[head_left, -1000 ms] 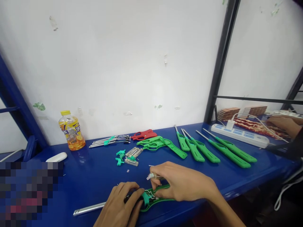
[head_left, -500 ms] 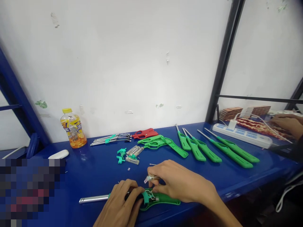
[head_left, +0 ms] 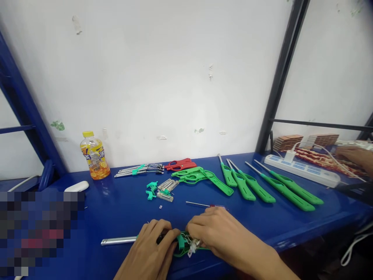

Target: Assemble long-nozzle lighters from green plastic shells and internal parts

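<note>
An opened green lighter point(head_left: 178, 254) with a long metal tube point(head_left: 119, 241) lies at the table's front edge. My left hand point(head_left: 153, 243) is closed over its middle, thumb and fingers around the teal trigger point(head_left: 182, 243). My right hand point(head_left: 212, 233) pinches a small clear gas tank point(head_left: 194, 245) with a pale fitting on its end, low over the handle half. Thin white wires show between my hands. Much of the handle is hidden under my right hand. Beyond that hand lies a screwdriver point(head_left: 204, 204).
Further back are several clear tanks point(head_left: 165, 196), teal triggers point(head_left: 151, 190), metal tubes point(head_left: 140, 170), red shells point(head_left: 180, 165) and green shells point(head_left: 217, 182). Several assembled green lighters point(head_left: 288, 190) lie right, before a power strip point(head_left: 301, 170). A bottle point(head_left: 95, 157) stands left; another person's hand point(head_left: 355, 155) shows far right.
My right hand has lowered the tank toward the handle, beside the trigger. The screwdriver behind it shows more fully. My left hand keeps its hold on the lighter.
</note>
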`<state>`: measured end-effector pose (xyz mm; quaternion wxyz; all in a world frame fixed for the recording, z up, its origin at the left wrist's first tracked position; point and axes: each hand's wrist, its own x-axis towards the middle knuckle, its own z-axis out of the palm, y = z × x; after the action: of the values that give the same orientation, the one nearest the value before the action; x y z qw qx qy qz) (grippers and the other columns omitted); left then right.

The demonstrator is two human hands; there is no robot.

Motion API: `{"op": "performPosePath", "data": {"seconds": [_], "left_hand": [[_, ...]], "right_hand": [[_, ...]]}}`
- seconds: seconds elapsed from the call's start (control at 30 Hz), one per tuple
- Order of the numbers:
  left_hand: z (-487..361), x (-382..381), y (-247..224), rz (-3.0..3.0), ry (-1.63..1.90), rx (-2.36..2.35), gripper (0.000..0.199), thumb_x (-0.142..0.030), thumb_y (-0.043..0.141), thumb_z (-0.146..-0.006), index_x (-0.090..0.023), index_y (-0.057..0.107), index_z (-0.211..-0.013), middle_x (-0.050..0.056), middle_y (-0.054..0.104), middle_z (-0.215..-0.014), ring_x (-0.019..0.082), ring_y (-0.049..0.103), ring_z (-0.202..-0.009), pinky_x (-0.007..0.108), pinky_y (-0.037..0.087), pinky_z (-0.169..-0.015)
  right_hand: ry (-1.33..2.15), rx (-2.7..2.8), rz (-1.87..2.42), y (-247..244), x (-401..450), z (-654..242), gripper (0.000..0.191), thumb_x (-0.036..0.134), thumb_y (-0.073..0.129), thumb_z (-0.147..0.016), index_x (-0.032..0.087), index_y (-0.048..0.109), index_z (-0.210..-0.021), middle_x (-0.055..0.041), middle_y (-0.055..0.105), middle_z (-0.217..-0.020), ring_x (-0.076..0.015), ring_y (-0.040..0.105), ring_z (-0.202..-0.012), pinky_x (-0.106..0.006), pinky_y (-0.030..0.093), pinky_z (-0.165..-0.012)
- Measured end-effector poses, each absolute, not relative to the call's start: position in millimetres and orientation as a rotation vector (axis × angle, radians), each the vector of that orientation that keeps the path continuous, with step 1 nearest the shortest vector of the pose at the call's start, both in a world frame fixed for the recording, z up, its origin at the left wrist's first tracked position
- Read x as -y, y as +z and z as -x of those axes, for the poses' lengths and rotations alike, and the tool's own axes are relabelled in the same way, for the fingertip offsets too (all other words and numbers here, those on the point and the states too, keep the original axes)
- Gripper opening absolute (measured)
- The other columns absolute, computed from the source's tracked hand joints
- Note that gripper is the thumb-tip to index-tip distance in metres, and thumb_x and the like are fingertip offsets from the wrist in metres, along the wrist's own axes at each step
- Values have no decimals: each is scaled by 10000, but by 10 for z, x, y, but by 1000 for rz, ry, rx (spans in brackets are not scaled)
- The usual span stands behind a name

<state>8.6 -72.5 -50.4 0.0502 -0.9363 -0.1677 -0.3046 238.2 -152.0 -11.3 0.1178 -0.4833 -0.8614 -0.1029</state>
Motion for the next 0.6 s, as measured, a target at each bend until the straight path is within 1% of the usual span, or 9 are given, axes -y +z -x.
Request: {"op": "performPosePath", "data": {"seconds": [0.1,0.17,0.27,0.33,0.43,0.5,0.6], "left_hand": [[-97,732,-511,2828,-983,511,274,-130,443,-1044,-268,649,-1159,29,717,-1001,215,707,-831,315,601,-761],[-91,722,-530,2800,-1025,505,276,-127,424,-1047,-267,648,-1131,26,712,-978,213,703,-804,318,598,-744],[-59,706,-562,2823,-976,540,282,-127,435,-1050,-276,644,-1168,26,716,-1019,222,716,-848,350,617,-799],[-31,701,-579,2861,-926,567,289,-134,466,-1054,-285,638,-1230,28,722,-1069,226,729,-909,362,629,-859],[-6,700,-589,2915,-915,596,296,-126,490,-1055,-286,634,-1258,28,729,-1102,216,738,-970,346,634,-928],[-9,704,-580,2941,-920,604,290,-116,492,-1053,-277,640,-1244,31,731,-1105,209,740,-978,337,635,-949],[-31,719,-555,2940,-951,590,279,-108,480,-1051,-262,648,-1212,42,733,-1078,211,748,-950,330,651,-911]], "right_hand": [[-519,2535,1273,-256,1497,-2379,278,-36,599,-952,220,587,-843,28,766,-899,-145,634,-647,-340,332,-555],[-617,2505,1199,-344,1481,-2376,261,-7,604,-968,213,610,-827,10,795,-961,-143,638,-628,-345,331,-515],[-684,2473,1149,-420,1473,-2385,236,11,612,-966,203,631,-830,-3,811,-1009,-141,655,-636,-340,350,-495],[-684,2457,1150,-424,1476,-2394,230,11,610,-976,199,638,-846,-10,812,-1036,-141,676,-674,-326,397,-525],[-648,2382,1141,-388,1472,-2393,227,9,595,-1009,194,645,-888,-31,801,-1083,-152,713,-814,-305,478,-639],[-627,2305,1117,-360,1461,-2376,225,12,590,-1023,192,641,-899,-35,787,-1065,-159,707,-872,-300,495,-705],[-610,2216,1105,-330,1436,-2334,251,14,575,-1028,197,619,-862,-25,766,-1007,-159,684,-855,-298,483,-735]]}}
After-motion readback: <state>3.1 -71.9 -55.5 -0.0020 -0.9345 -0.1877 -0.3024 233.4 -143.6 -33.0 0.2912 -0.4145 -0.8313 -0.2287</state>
